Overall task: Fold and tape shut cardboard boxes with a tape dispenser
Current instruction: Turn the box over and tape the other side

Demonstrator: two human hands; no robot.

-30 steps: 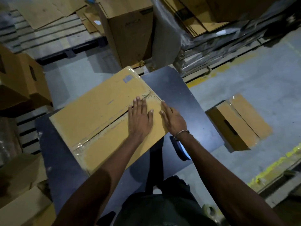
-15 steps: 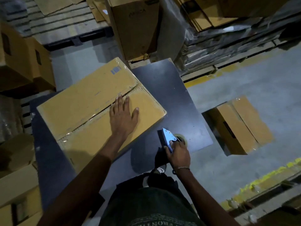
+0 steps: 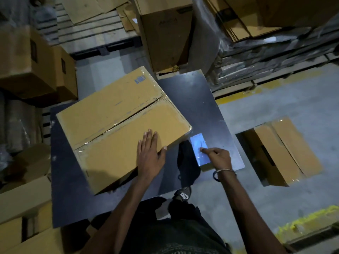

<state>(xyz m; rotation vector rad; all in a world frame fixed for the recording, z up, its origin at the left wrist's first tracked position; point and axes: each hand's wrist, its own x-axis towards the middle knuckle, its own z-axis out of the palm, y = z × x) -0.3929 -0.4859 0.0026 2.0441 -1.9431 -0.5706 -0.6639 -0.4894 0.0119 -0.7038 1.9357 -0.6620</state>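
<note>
A brown cardboard box (image 3: pixel 117 123) lies on the dark table (image 3: pixel 190 92), its two top flaps folded down and meeting at a centre seam with clear tape along it. My left hand (image 3: pixel 149 155) rests flat on the near right part of the box top, fingers straight. Just right of the box's corner, my right hand (image 3: pixel 217 158) grips the blue tape dispenser (image 3: pixel 199 148), fingers curled round it. The dispenser is close above the table near its right edge; whether it touches the table I cannot tell.
A taped box (image 3: pixel 286 151) sits on the concrete floor to the right. More boxes (image 3: pixel 33 63) stack at the left, a tall box (image 3: pixel 165 33) stands beyond the table, and flat cardboard (image 3: pixel 247 17) lies on pallets at the back right. Yellow floor lines run at right.
My right hand left the box top, moved to the table's right edge and took hold of the tape dispenser. My left hand slid toward the box's near edge.
</note>
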